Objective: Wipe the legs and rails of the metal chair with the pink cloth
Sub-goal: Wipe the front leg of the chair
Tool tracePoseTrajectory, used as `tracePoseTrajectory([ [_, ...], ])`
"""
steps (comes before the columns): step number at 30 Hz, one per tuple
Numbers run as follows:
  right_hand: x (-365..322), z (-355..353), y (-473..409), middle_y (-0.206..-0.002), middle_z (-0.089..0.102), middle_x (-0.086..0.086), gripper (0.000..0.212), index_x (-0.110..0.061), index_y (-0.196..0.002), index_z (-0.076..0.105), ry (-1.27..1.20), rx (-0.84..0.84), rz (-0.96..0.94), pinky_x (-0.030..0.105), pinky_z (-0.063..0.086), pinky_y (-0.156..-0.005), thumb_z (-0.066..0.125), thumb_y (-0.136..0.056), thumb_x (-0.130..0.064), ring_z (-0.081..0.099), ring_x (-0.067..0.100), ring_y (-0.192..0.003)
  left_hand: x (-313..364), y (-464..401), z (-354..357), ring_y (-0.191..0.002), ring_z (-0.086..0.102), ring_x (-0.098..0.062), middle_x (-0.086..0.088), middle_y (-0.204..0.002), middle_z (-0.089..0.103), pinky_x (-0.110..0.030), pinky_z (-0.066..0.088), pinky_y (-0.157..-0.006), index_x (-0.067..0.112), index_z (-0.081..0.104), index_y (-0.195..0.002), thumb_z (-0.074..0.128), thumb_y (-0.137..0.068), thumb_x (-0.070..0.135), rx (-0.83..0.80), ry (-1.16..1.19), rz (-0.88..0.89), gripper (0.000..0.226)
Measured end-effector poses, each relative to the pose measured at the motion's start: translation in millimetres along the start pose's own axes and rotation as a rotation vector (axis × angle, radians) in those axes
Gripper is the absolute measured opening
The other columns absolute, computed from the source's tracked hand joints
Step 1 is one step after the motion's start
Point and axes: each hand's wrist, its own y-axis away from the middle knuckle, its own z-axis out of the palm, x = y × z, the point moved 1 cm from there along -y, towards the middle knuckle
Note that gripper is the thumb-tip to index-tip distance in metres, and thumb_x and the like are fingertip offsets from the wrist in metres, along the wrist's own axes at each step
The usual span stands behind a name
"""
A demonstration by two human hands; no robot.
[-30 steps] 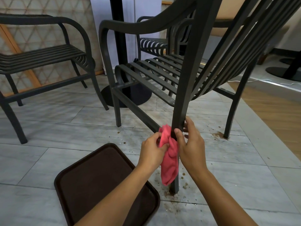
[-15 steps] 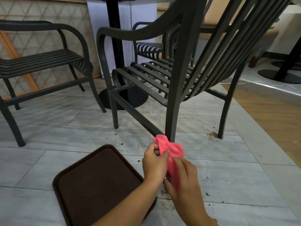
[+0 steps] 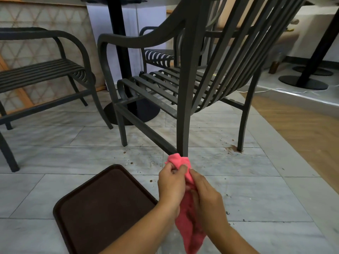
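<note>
A dark grey metal chair point(image 3: 185, 92) with a slatted seat and back stands in the middle of the view, its near rear leg point(image 3: 183, 136) coming down to the tiled floor. The pink cloth point(image 3: 187, 224) hangs in front of that leg's lower end and hides its foot. My left hand point(image 3: 171, 186) pinches the cloth's bunched top just below the leg. My right hand point(image 3: 207, 197) grips the cloth a little lower, and the loose end dangles beneath it. A low side rail point(image 3: 145, 129) runs from the front leg to the cloth.
A dark brown tray point(image 3: 102, 211) lies on the floor left of my hands. A second metal chair point(image 3: 42, 74) stands at the left, a black table pedestal point(image 3: 124, 66) behind. Brown specks and dirt dot the tiles near the chair legs. Wooden flooring starts at the right.
Both hands slid the cloth down the leg from mid-height to its bottom. My right hand moved from behind the leg to the front and now holds the hanging cloth.
</note>
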Motion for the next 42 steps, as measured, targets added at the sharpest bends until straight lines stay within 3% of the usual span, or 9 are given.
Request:
tracePoseTrajectory([
  [4, 3, -5, -2, -0.106, 0.066, -0.007, 0.046, -0.019, -0.128, 0.053, -0.028, -0.004, 0.039, 0.005, 0.041, -0.072, 0.042, -0.083, -0.023, 0.058, 0.003, -0.089, 5, 6, -1, -0.067, 0.066, -0.015, -0.019, -0.085, 0.067, -0.021, 0.054, -0.053, -0.005, 0.062, -0.09, 0.055, -0.092, 0.019, -0.094, 0.065, 0.046, 0.025],
  [9, 5, -20, -4, -0.099, 0.062, -0.019, 0.036, -0.021, -0.12, 0.061, -0.113, 0.044, 0.179, -0.002, 0.038, -0.074, 0.054, -0.084, -0.018, 0.053, -0.012, -0.089, -16, 1, -7, -0.073, 0.064, -0.008, 0.002, -0.08, 0.071, -0.037, 0.054, -0.07, 0.026, 0.069, -0.08, 0.052, -0.092, 0.042, -0.101, -0.209, 0.262, 0.026],
  [12, 8, -35, -11, -0.097, 0.065, -0.015, 0.035, -0.022, -0.117, 0.063, -0.11, 0.083, 0.259, 0.0, 0.041, -0.073, 0.064, -0.084, -0.009, 0.058, -0.004, -0.08, -32, -2, -12, -0.076, 0.06, -0.005, 0.009, -0.087, 0.067, -0.022, 0.048, -0.068, 0.029, 0.064, -0.092, 0.055, -0.088, 0.04, -0.087, -0.257, 0.279, 0.015],
  [18, 14, -69, -20, -0.083, 0.061, -0.024, 0.033, -0.027, -0.112, 0.065, -0.182, 0.132, 0.412, -0.001, 0.041, -0.07, 0.063, -0.084, -0.01, 0.056, -0.018, -0.077, -41, -2, 14, -0.106, 0.057, -0.002, 0.014, -0.117, 0.06, -0.015, 0.048, -0.085, 0.028, 0.054, -0.122, 0.064, -0.083, 0.036, -0.451, -0.372, 0.113, 0.041],
  [22, 12, -101, -20, -0.083, 0.061, -0.028, 0.033, -0.035, -0.102, 0.065, -0.24, 0.168, 0.501, 0.0, 0.041, -0.069, 0.063, -0.084, -0.008, 0.059, -0.01, -0.083, -30, 11, 43, -0.081, 0.06, -0.008, 0.0, -0.097, 0.067, -0.01, 0.045, -0.066, 0.019, 0.065, -0.103, 0.07, -0.082, 0.013, -0.543, -0.435, 0.123, 0.023],
  [27, 21, -148, -20, -0.109, 0.053, -0.007, 0.037, -0.028, -0.118, 0.058, -0.067, 0.063, 0.592, -0.001, 0.033, -0.073, 0.063, -0.084, -0.013, 0.051, 0.006, -0.094, -5, 35, 74, -0.073, 0.062, -0.01, 0.008, -0.077, 0.068, -0.024, 0.049, -0.073, 0.032, 0.066, -0.073, 0.073, -0.071, 0.021, -0.485, -0.468, 0.168, 0.014],
  [33, 16, -209, -24, -0.113, 0.05, 0.0, 0.056, -0.023, -0.126, 0.051, 0.028, -0.362, 0.788, 0.03, 0.047, -0.082, 0.073, -0.075, -0.032, 0.055, 0.02, -0.1, 42, 64, 113, -0.078, 0.064, -0.013, 0.004, -0.087, 0.068, -0.017, 0.048, -0.068, 0.031, 0.063, -0.077, 0.066, -0.081, 0.006, -0.43, -0.499, 0.192, 0.025],
  [37, -5, -255, -29, -0.092, 0.05, -0.006, 0.024, -0.029, -0.106, 0.059, 0.319, -0.445, 0.725, 0.03, 0.039, -0.065, 0.057, -0.082, -0.027, 0.056, 0.021, -0.091, 73, 85, 140, -0.09, 0.064, -0.017, -0.002, -0.099, 0.066, -0.028, 0.051, -0.08, 0.028, 0.064, -0.081, 0.065, -0.081, 0.007, -0.43, -0.543, 0.132, 0.021],
  [42, -28, -306, -39, -0.083, 0.058, -0.01, 0.03, -0.032, -0.09, 0.061, 0.432, -0.463, 0.799, 0.046, 0.021, -0.095, 0.044, -0.087, -0.057, 0.044, 0.017, -0.103, 122, 120, 181, -0.066, 0.06, 0.002, 0.001, -0.081, 0.065, -0.006, 0.042, -0.053, 0.014, 0.061, -0.086, 0.055, -0.086, -0.002, -0.484, -0.49, 0.039, 0.017],
])
